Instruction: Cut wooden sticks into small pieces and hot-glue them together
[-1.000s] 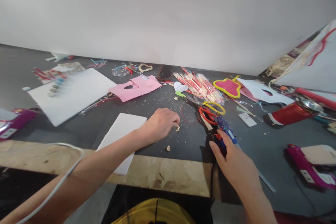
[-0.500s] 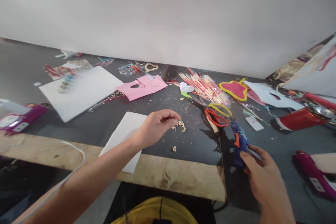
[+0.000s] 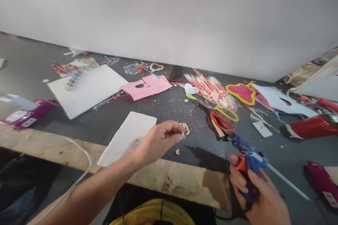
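My left hand (image 3: 161,142) is closed in a pinch on a small pale wooden piece (image 3: 182,133), mostly hidden by the fingertips. Just behind the fingers lies a little ring-like group of similar wooden pieces (image 3: 187,129). A separate small clump (image 3: 177,152) rests nearer the table's edge. My right hand (image 3: 257,186) is wrapped round the handle of a blue glue gun (image 3: 249,151), fingers by its orange trigger. Its nozzle points left, and a clear glue stick (image 3: 287,181) juts out of the back. Scissors (image 3: 223,121) with red and yellow handles lie beyond the nozzle.
A white foam sheet (image 3: 126,135) lies under my left forearm. Wrapped chopsticks (image 3: 208,88), pink paper (image 3: 148,87) and a white board (image 3: 89,89) are farther back. A red can (image 3: 314,126) lies at right. Purple power strips (image 3: 29,114) sit on both sides.
My right hand has lifted the glue gun off the table and turned it, with its nozzle now toward the left. My left hand has moved slightly toward me from the wooden pieces.
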A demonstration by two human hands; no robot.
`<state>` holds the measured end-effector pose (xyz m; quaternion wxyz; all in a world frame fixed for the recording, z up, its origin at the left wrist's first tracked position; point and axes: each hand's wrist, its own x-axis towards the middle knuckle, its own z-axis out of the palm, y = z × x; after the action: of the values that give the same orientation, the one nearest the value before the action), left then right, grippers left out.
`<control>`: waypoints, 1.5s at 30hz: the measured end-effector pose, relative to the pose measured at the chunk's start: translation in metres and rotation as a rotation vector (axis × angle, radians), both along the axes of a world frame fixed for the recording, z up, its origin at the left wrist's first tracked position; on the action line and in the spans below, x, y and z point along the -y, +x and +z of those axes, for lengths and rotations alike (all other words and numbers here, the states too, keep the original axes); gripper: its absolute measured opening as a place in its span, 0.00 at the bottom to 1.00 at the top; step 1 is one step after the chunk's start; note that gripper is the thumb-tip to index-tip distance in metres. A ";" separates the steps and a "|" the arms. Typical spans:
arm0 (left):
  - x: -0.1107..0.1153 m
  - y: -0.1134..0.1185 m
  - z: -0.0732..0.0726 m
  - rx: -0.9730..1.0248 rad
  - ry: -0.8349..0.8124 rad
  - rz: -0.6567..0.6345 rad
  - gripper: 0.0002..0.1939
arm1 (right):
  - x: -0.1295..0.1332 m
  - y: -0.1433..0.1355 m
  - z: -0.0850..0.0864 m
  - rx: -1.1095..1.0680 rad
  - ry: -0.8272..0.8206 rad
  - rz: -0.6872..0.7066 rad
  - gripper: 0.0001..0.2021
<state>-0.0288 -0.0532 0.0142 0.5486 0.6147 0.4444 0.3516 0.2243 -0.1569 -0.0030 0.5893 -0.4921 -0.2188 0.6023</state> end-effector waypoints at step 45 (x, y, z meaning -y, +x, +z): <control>0.011 0.009 -0.014 0.241 -0.171 0.139 0.07 | 0.000 -0.050 0.001 0.507 0.161 0.308 0.14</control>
<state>-0.0193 -0.0641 0.0004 0.6225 0.4869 0.4452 0.4209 0.1747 -0.1573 -0.0021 0.4549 -0.5394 -0.4778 0.5232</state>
